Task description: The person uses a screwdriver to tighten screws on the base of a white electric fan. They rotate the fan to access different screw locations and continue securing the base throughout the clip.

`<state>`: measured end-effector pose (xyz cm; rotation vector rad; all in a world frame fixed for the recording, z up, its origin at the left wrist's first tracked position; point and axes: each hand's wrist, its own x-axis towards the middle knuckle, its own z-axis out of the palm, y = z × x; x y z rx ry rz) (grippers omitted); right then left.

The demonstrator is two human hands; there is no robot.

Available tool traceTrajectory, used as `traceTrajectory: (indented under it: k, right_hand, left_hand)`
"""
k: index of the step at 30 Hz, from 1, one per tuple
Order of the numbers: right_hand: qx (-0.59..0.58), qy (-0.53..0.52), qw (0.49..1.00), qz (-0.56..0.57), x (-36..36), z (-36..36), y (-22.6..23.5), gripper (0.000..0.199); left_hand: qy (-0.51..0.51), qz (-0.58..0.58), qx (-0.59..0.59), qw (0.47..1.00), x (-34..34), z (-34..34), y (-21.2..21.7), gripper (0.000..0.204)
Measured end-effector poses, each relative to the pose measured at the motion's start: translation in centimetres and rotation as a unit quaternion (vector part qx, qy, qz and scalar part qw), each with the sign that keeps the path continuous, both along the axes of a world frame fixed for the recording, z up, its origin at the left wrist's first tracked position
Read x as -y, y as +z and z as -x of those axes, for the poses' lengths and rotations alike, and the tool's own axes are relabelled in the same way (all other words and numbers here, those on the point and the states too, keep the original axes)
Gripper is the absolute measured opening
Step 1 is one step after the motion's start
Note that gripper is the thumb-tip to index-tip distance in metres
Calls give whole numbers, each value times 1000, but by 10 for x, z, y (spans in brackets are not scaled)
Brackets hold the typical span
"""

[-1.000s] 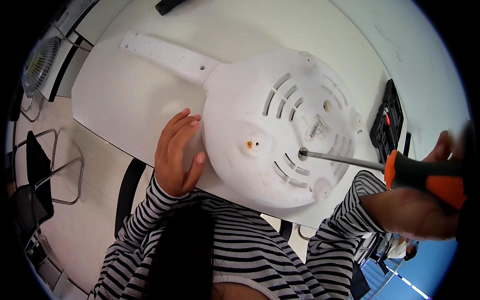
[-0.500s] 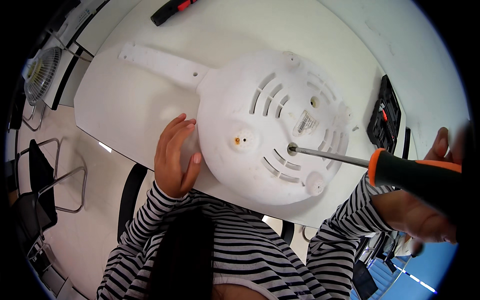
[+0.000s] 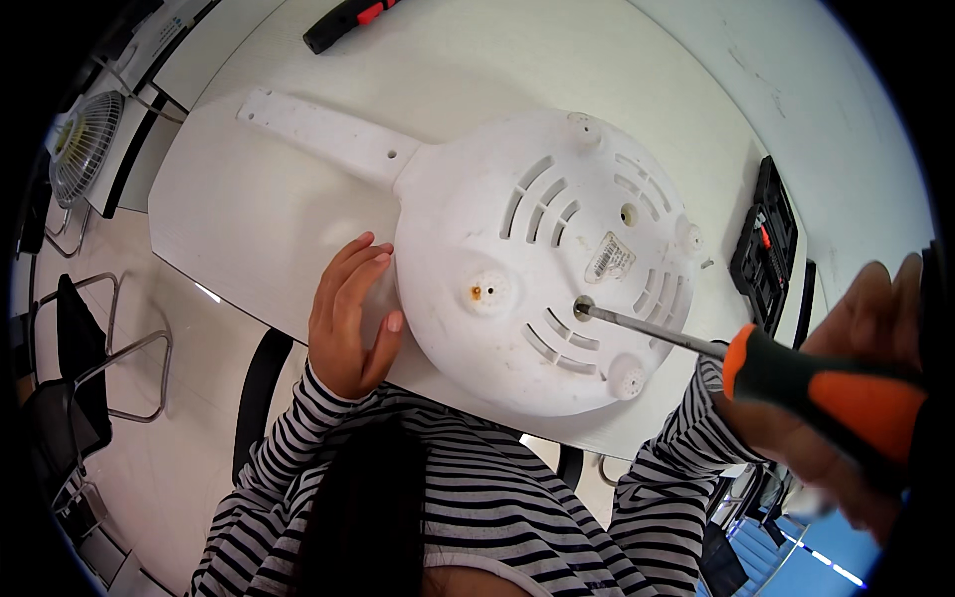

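A white round plastic appliance base (image 3: 448, 219) lies underside up, with vent slots, small feet, a label and a long flat arm stretching to the far left. My left hand (image 3: 348, 323) is open at its left edge, fingertips at or against the rim, thumb apart. At the right, my right hand (image 3: 796, 438) is around the black and orange handle of a screwdriver (image 3: 662, 336). The screwdriver's tip is in a recessed hole near the middle of the base, its shaft tilted toward me. Part of the right hand is cut off by the dark rim.
The base rests on a white table (image 3: 239, 189). A small screw (image 3: 707, 264) lies to its right, near an opened black tool case (image 3: 766, 239). A black and red tool (image 3: 343, 25) lies at the far edge. A fan (image 3: 85, 149) and chairs (image 3: 80, 368) stand at the left.
The screwdriver handle has turned, showing a larger orange patch, and its end has dropped lower. My right hand has shifted with it. The base has moved slightly; my left hand is nearly still.
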<state>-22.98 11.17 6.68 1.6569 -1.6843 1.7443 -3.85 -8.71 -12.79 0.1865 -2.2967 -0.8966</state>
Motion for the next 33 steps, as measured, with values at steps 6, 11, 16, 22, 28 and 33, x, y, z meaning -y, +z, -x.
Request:
traceTrajectory:
  k: [6,11,16,22,28,33]
  right_hand:
    - [-3,0,1000,-2,3,0,5,24]
    - [-7,1,1000,-1,6,0,4,24]
    - [-11,0,1000,-1,10,0,6,25]
    - [-12,-2,1000,2,5,2,13,25]
    - [-21,-3,1000,4,9,2,8,26]
    - [-22,-7,1000,5,6,3,12,26]
  left_hand:
    - [-3,-10,6,1000,0,-1,4,41]
    - [-8,-17,11,1000,0,-2,5,41]
    - [-17,-20,8,1000,0,-1,8,42]
    - [-20,-13,12,1000,0,-2,7,43]
    - [-17,-16,6,1000,-2,0,7,42]
    - [-14,-14,20,1000,-5,1,12,41]
